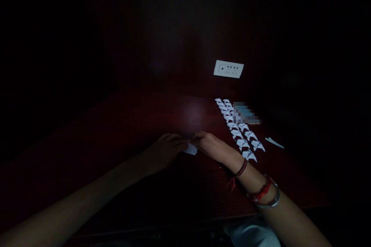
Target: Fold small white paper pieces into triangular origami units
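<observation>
A small piece of white paper [190, 149] lies low over the dark red table between my two hands. From the left, my left hand [171, 146] has its fingers closed on the paper's edge. My right hand [209, 144] pinches the paper at its upper right, its fingertips close to those of the left. The fingers cover the paper's upper part, so its folds there are hidden. To the right of my right hand, several folded white paper pieces [242, 143] stand in two slanting rows.
Dark red table [139, 119] under dim light. A blurred-out flat object [247, 114] lies beside the paper rows, with a thin pale strip [274, 142] further right. A white socket plate [228, 69] is on the wall behind. The table's front edge runs near my lap.
</observation>
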A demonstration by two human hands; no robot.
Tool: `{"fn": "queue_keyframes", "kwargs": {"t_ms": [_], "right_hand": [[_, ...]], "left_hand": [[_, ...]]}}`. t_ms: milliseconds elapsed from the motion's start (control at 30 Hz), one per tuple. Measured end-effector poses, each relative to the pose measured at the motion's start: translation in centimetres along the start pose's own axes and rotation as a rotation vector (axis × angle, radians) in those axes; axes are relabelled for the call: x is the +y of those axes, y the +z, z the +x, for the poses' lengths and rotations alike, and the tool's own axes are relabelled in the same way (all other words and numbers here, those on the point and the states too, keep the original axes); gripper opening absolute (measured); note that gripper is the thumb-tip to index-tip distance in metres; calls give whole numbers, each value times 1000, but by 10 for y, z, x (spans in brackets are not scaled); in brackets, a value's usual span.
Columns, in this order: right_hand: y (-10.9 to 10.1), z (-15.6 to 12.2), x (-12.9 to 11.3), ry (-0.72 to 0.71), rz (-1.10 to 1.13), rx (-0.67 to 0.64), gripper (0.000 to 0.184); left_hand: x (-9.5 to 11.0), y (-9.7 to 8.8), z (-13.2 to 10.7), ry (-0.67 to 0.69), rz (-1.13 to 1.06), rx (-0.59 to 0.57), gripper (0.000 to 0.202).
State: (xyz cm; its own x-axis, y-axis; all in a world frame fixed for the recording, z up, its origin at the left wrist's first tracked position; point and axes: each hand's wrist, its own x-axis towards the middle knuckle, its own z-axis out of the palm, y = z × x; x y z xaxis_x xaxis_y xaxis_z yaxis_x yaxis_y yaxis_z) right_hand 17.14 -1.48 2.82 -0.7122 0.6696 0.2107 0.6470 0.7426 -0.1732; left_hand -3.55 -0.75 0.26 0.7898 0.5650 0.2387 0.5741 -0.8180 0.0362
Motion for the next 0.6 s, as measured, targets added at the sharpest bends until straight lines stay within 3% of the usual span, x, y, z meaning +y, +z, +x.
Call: {"fn": "queue_keyframes", "kwargs": {"t_ms": [300, 600], "right_hand": [[9, 1, 3, 66, -151, -11, 15], [-9, -8, 2, 168, -208, -113, 21]], "left_hand": [[3, 0, 1, 0, 54, -7, 39], [-6, 4, -1, 2, 43, 14, 45]]}}
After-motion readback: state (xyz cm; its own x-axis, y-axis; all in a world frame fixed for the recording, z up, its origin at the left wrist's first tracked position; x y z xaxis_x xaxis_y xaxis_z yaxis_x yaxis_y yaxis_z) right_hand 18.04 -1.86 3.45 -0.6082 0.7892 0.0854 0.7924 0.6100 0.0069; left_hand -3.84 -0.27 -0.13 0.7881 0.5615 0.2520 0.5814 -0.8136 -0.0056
